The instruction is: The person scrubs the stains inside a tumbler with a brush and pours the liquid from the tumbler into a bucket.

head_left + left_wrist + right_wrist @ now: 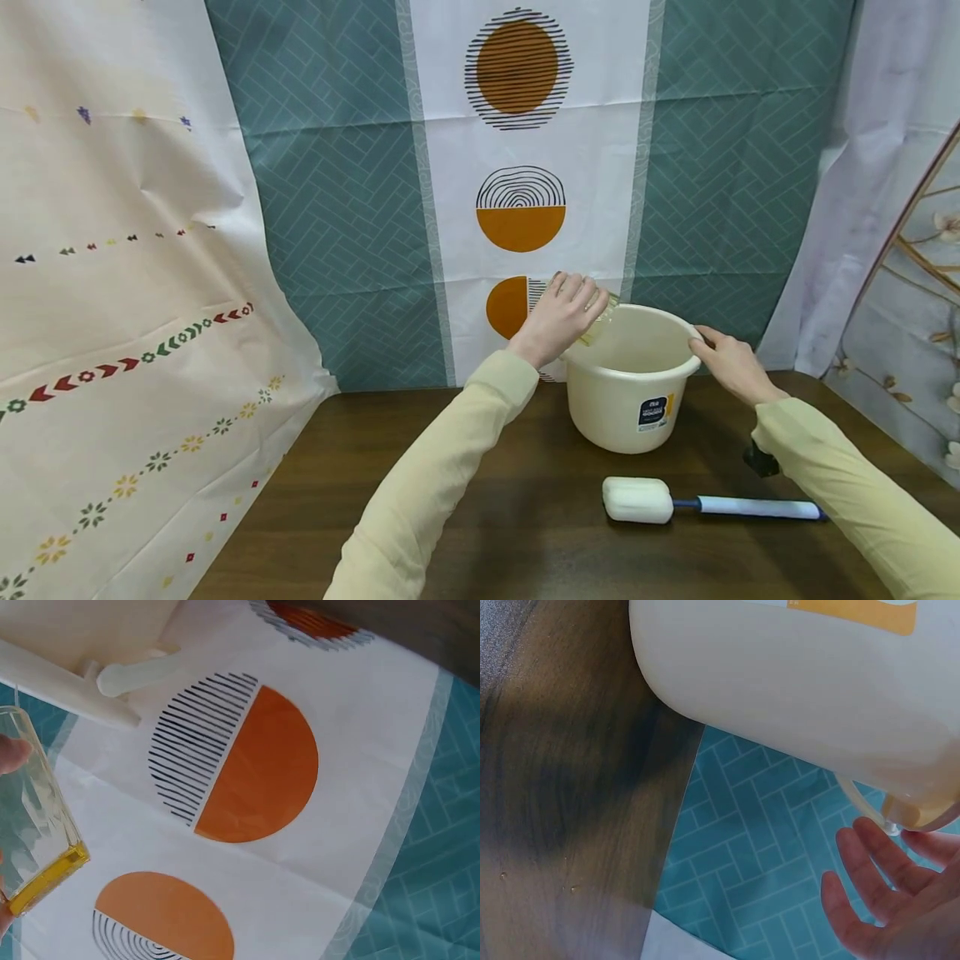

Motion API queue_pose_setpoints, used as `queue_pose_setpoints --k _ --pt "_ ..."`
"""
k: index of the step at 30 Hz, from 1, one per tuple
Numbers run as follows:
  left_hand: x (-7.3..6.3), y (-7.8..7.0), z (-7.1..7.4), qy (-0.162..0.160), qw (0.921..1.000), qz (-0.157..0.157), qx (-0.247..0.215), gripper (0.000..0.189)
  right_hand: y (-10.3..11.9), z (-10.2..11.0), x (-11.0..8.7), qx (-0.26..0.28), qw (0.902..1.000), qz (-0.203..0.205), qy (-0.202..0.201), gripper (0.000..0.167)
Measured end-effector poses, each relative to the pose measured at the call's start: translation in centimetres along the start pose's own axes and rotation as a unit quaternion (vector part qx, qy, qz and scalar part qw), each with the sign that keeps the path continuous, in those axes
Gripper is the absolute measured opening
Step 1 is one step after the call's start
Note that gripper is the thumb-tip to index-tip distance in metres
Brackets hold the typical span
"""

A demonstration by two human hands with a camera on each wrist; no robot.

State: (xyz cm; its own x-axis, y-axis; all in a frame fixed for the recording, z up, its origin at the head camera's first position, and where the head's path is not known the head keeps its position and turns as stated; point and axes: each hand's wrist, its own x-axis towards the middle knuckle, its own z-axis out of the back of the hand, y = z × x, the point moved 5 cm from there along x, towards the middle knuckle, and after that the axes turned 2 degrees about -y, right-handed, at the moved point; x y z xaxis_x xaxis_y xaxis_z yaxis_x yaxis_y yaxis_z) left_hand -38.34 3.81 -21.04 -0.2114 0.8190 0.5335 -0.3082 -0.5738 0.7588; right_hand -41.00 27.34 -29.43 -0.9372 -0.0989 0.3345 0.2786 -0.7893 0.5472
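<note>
My left hand (564, 315) holds a clear drinking glass (37, 817) at the left rim of a cream plastic bucket (626, 408). In the left wrist view the glass has a thick yellow-tinted base, and only fingertips (11, 755) show on it. The glass is tilted with its base away from the bucket; its contents cannot be made out. At the bucket's right rim, my right hand (731, 362) pinches the edge, thumb on top. The right wrist view shows the other fingers (870, 874) loosely bent below the rim, beside the bucket's white handle (859, 799).
A sponge brush with a white foam head (637, 500) and a blue stick with a pale grip (757, 507) lies on the brown wooden table (450, 517) in front of the bucket. Patterned cloths (337, 208) hang behind and at both sides.
</note>
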Motion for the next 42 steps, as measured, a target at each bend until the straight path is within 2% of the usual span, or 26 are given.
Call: queue_pose_setpoints --k 8,12,16,18,20,22,24,26,28,30,32,37,39,42 --pt "0.3 -0.3 0.3 0.004 0.9995 -0.021 0.024 0.033 0.0 -0.1 0.1 -0.002 1.0 -0.006 0.007 0.06" --pt "0.2 -0.1 0.4 -0.003 0.9992 -0.013 0.037 0.032 -0.1 -0.1 0.2 0.0 1.0 -0.006 0.005 0.061" --pt "-0.2 0.4 0.3 -0.004 0.9992 0.011 0.038 0.031 -0.1 0.0 0.2 0.0 1.0 -0.004 0.002 0.062" --pt "-0.5 0.8 0.2 -0.003 0.999 0.039 0.02 0.028 -0.1 -0.1 0.2 0.0 1.0 -0.004 0.003 0.061" --pt "-0.8 1.4 0.2 0.001 0.9964 0.084 -0.009 0.031 0.0 -0.1 0.1 0.0 1.0 -0.005 0.004 0.062" --pt "-1.2 2.1 0.0 0.011 0.9895 0.14 -0.037 0.045 0.0 -0.1 0.1 0.002 1.0 -0.005 0.004 0.061" --pt "-1.6 3.0 -0.2 0.028 0.9782 0.197 -0.059 0.062 0.1 -0.1 0.1 0.002 1.0 -0.004 0.003 0.061" --pt "-2.2 3.6 -0.4 0.051 0.9638 0.246 -0.089 0.073 0.1 -0.1 0.1 0.002 1.0 -0.002 0.001 0.061" --pt "-2.8 4.2 -0.6 0.071 0.9465 0.288 -0.126 0.077 0.1 0.0 0.1 0.0 1.0 -0.001 -0.001 0.061" --pt "-3.5 4.7 -0.8 0.083 0.9244 0.331 -0.17 0.078 0.0 0.0 0.1 0.0 1.0 -0.002 0.0 0.061" --pt "-4.3 5.2 -0.9 0.087 0.8984 0.375 -0.211 0.077 0.0 0.0 0.1 0.0 1.0 -0.002 0.001 0.061" --pt "-6.5 6.2 -1.2 0.074 0.8262 0.475 -0.293 0.076 -0.1 -0.1 0.0 0.001 1.0 -0.002 0.004 0.062" --pt "-7.3 6.5 -1.3 0.065 0.7922 0.509 -0.331 0.077 -0.1 -0.1 0.0 0.001 1.0 -0.003 0.005 0.061" --pt "-8.5 6.6 -1.4 0.045 0.7366 0.55 -0.391 0.078 -0.2 -0.1 0.0 0.002 1.0 -0.002 0.004 0.06"
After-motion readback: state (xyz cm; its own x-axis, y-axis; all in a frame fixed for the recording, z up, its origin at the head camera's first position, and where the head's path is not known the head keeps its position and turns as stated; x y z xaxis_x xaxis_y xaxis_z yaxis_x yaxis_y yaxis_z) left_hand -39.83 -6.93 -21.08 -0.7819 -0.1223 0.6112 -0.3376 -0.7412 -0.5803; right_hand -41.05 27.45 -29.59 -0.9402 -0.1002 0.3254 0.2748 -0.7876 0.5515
